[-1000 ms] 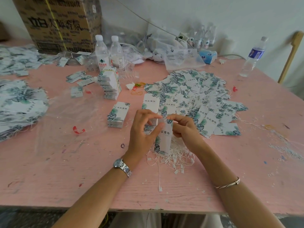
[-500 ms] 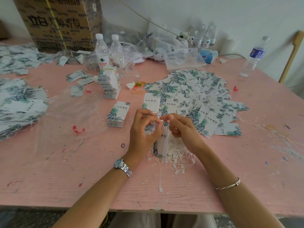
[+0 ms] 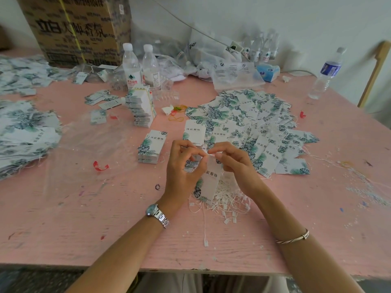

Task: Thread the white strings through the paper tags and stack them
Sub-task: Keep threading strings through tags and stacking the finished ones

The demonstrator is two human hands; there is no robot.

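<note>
Both hands, left (image 3: 183, 166) and right (image 3: 233, 163), pinching one upright paper tag (image 3: 210, 182) between them, above the strings (image 3: 228, 199).

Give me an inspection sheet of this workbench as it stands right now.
Surface: pink table, scuffed, with paint flecks and white scraps.
Job's things: one paper tag held upright between both hands; loose white strings heaped beneath it; spread of tags to the right; small stack of tags to the left.
Clutter: two water bottles, cardboard box, rubber bands, clear plastic sheet.
Grippers: left hand and right hand both pinch the tag's top edge.
Cables: a thin cable runs along the wall.
Surroundings: white wall; wooden frame at right.
</note>
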